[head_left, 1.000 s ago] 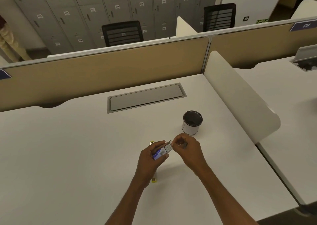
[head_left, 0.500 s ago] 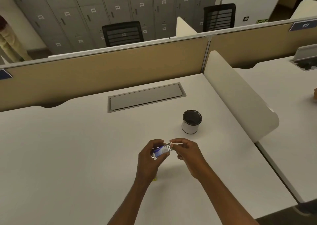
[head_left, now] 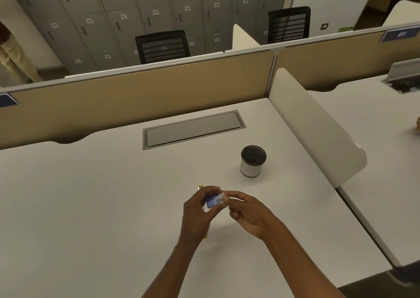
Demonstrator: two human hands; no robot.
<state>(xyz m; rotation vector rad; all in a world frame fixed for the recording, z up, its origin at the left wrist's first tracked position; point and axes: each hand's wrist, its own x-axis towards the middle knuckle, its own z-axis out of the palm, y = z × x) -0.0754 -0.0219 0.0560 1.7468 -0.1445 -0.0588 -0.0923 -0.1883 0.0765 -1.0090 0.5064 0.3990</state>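
The left hand's fingers [head_left: 210, 189] curl over the top of a small blue-and-white box [head_left: 213, 202], with the thumb under it, so the left hand [head_left: 196, 213] grips the box by its left part. The right hand's fingertips [head_left: 228, 199] pinch the box's right end, and the rest of the right hand [head_left: 250, 215] is loosely curled below it. The box is held up off the white desk [head_left: 91, 206], nearer the person than the round pen cup [head_left: 251, 170] and a little to its left. A thin yellow strip [head_left: 201, 186] lies on the desk under the left hand, mostly hidden, on the same near-left side of the cup. A grey cable hatch [head_left: 193, 129] sits flush in the desk beyond the cup to its left. A white side divider [head_left: 318, 127] stands to the cup's right.
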